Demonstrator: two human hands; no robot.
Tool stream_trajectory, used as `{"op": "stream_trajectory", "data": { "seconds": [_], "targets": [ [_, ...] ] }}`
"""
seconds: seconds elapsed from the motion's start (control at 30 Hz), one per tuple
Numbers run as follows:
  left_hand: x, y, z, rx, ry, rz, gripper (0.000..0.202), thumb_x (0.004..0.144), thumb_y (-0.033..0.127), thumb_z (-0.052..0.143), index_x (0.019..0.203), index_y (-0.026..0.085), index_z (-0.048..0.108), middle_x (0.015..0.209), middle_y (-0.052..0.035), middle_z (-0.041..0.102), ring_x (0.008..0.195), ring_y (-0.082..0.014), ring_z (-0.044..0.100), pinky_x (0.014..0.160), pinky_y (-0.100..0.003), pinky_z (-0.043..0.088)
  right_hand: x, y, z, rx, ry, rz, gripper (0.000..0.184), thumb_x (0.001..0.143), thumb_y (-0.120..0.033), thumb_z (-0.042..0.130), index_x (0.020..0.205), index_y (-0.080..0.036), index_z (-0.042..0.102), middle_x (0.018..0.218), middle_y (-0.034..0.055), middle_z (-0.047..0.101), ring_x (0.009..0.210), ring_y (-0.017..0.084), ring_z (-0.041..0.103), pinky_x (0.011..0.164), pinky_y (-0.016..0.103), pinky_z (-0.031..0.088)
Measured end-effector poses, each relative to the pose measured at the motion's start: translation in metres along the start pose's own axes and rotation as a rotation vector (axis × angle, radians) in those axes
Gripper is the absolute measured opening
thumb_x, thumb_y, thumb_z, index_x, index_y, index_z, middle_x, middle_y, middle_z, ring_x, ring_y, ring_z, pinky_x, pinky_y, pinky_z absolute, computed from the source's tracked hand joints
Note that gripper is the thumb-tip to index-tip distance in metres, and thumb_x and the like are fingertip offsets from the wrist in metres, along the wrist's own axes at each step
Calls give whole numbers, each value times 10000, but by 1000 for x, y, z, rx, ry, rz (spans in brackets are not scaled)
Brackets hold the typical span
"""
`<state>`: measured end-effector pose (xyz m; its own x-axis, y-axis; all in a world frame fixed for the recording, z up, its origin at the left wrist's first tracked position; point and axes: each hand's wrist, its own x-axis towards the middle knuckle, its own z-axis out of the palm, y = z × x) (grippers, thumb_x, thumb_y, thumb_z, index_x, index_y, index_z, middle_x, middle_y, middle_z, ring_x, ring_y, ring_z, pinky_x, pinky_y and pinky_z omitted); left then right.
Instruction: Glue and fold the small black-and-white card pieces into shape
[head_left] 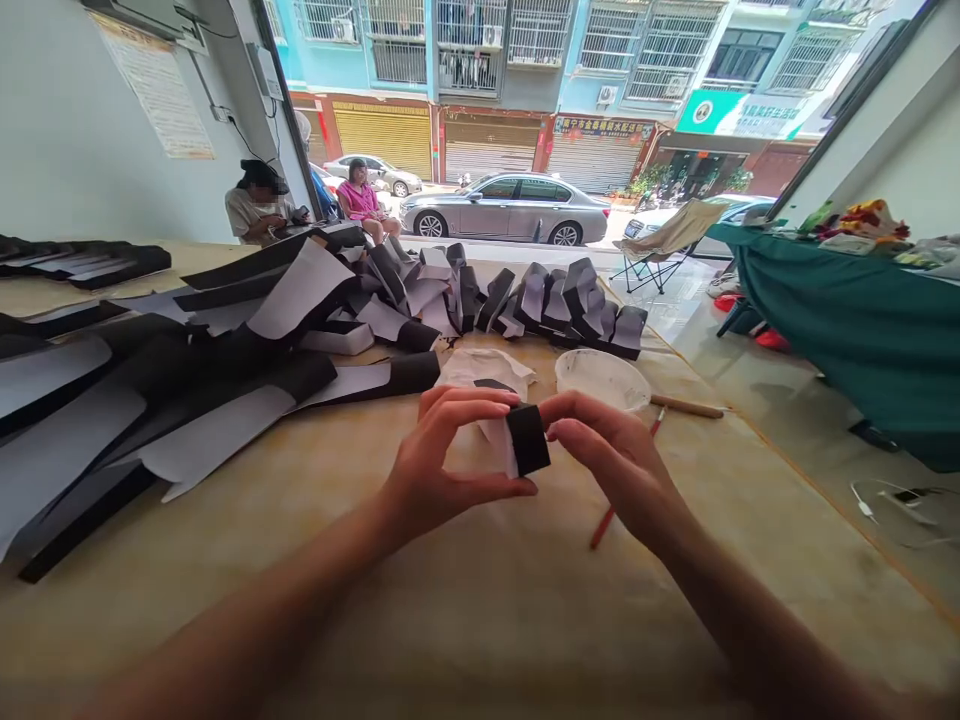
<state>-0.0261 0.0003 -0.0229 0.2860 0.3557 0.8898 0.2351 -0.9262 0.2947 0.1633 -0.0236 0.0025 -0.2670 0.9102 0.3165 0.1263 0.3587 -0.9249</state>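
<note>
Box (529, 440), left of the bowl (600, 380), is pinched by the left hand (424, 455); the right hand (626, 455) curls beside it, grip unclear. Apparently shaping; pressing wants steady support.

a pale wall (60, 130) stands left, a green-draped table (847, 330) right.

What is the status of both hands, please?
Left hand holding black-and-white piece. Right hand at its edge, contact unclear. Red stick partly behind right hand.
</note>
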Motion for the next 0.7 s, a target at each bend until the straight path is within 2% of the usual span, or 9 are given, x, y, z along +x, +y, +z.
{"op": "stream_trajectory", "data": {
  "seconds": [0.07, 0.2, 0.7],
  "targets": [
    [0, 0, 1, -6, -8, -2, 654, 571, 341, 839, 1120, 203, 511, 1090, -104, 656, 999, -234, 632, 869, -417, 493, -2, -4, 3, -14, -22, 37, 168, 821, -362, 579, 823, -201, 624, 763, -1, 618, 745, 149, 556, 695, 274, 429],
    [0, -1, 3, -9, -11, -2, 645, 576, 327, 838, 1120, 203, 514, 1098, -102, 655, 1010, -232, 629, 881, -420, 490, -5, -4, 7, -53, -6, 24, 150, 807, -324, 610, 749, -186, 621, 711, -6, 606, 677, 129, 527, 643, 260, 408],
    [-1, -1, 4, 11, -23, -24, 628, 600, 373, 815, 1126, 225, 505, 1096, -88, 661, 1017, -234, 636, 885, -414, 486, -6, -4, 9, -87, 8, 4, 161, 824, -330, 577, 767, -196, 646, 712, 9, 629, 683, 153, 573, 625, 267, 458]
  ]
}}
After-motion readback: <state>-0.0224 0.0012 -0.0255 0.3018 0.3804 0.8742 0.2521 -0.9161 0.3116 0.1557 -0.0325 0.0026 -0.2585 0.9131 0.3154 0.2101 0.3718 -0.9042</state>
